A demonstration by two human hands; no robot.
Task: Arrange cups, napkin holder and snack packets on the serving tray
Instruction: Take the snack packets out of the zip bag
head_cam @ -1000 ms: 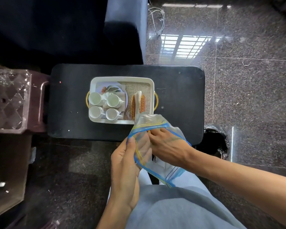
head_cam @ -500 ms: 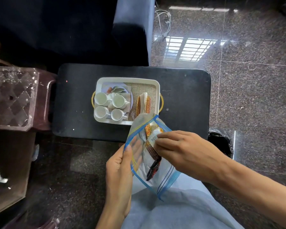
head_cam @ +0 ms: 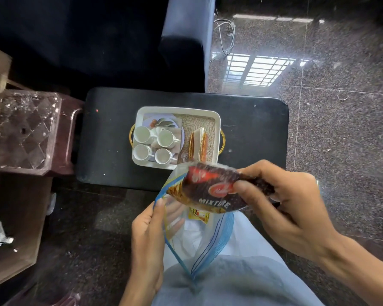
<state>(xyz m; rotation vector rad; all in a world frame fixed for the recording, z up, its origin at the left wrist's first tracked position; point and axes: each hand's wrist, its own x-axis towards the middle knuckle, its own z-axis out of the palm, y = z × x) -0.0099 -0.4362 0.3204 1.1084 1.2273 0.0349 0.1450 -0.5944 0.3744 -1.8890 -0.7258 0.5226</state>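
Observation:
A white serving tray (head_cam: 217,120) with gold handles sits on a black table (head_cam: 252,129). Several white cups (head_cam: 166,139) stand in its left half on a patterned plate; a wicker napkin holder (head_cam: 198,143) with napkins stands in its right half. My right hand (head_cam: 281,202) pinches a dark snack packet (head_cam: 215,193) marked "MIXTURE", held above the mouth of a clear zip bag (head_cam: 206,241) with blue edges. My left hand (head_cam: 150,237) grips the bag's left rim over my lap. A yellow packet (head_cam: 200,215) shows inside the bag.
A clear faceted box (head_cam: 24,129) rests on a maroon stool left of the table. A dark sofa (head_cam: 181,51) stands behind the table. A cardboard box (head_cam: 11,239) lies at the lower left. Polished stone floor (head_cam: 329,107) spreads to the right.
My right hand has drawn the dark snack packet out of the zip bag and lifted it above the opening. My left hand keeps its grip on the bag's rim.

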